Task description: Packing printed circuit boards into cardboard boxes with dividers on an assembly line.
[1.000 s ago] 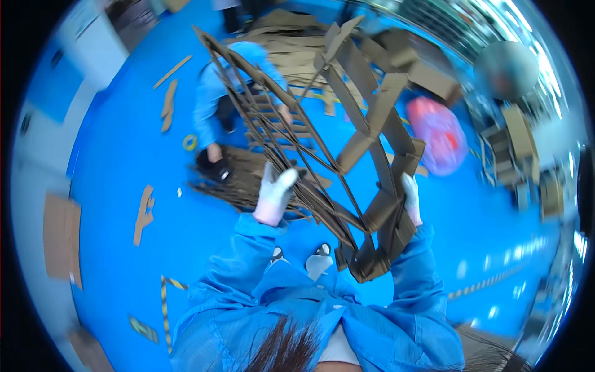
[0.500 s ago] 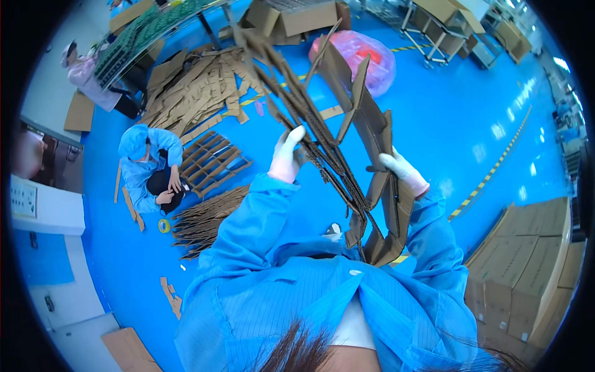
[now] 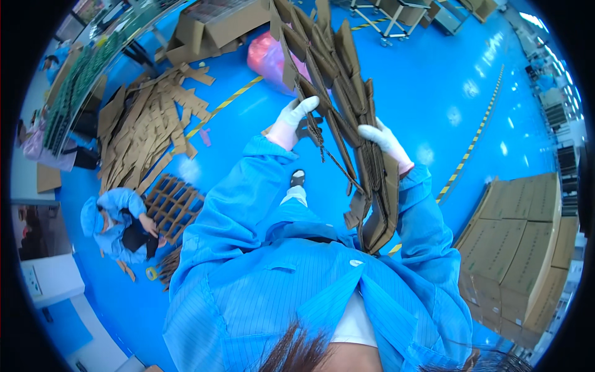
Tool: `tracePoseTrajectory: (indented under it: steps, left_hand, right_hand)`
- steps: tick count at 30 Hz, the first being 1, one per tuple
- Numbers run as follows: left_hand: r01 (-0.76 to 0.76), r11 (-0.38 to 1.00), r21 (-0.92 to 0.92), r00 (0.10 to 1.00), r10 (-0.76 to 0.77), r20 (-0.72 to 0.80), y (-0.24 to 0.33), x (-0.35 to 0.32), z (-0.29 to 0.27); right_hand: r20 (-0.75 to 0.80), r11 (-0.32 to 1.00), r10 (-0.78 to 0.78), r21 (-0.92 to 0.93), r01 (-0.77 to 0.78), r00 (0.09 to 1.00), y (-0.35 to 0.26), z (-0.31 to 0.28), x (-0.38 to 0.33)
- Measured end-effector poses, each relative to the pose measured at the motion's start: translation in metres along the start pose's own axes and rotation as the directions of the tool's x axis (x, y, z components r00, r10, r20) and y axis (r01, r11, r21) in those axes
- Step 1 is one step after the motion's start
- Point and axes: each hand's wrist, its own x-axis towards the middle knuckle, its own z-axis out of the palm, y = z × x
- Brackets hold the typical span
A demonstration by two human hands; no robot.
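Above glossy blue floor [image 3: 415,80], held the folded brown cardboard-strip lattice [image 3: 352,96] before the blue-jacketed chest [image 3: 291,291], with grip clamped on its left side by the white-gloved left hand [image 3: 288,123] and on its right side by the white-gloved right hand [image 3: 385,142]. Risked a sag or slip on the looser left side, if squeezed unevenly. Had open floor rightward up to the yellow-and-black striped line [image 3: 465,159], but tighter room by the stacked brown cartons [image 3: 524,235] at lower right, with the lattice's far end cut off from view.
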Motion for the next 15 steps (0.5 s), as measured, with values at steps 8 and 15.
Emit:
tracePoseTrajectory:
  steps: [8,15]
  left_hand:
    - [0.147,0.988,0.046,0.983,-0.151,0.103,0.067,0.195,0.022]
    - [0.176,0.960,0.220,0.935,-0.232,0.267,0.090,0.363,0.073]
  right_hand:
    - [-0.407,0.995,0.088,0.085,-0.058,0.909,-0.094,-0.152,0.120]
    - [-0.659,0.952,0.179,0.302,0.039,0.731,-0.132,-0.308,0.174]
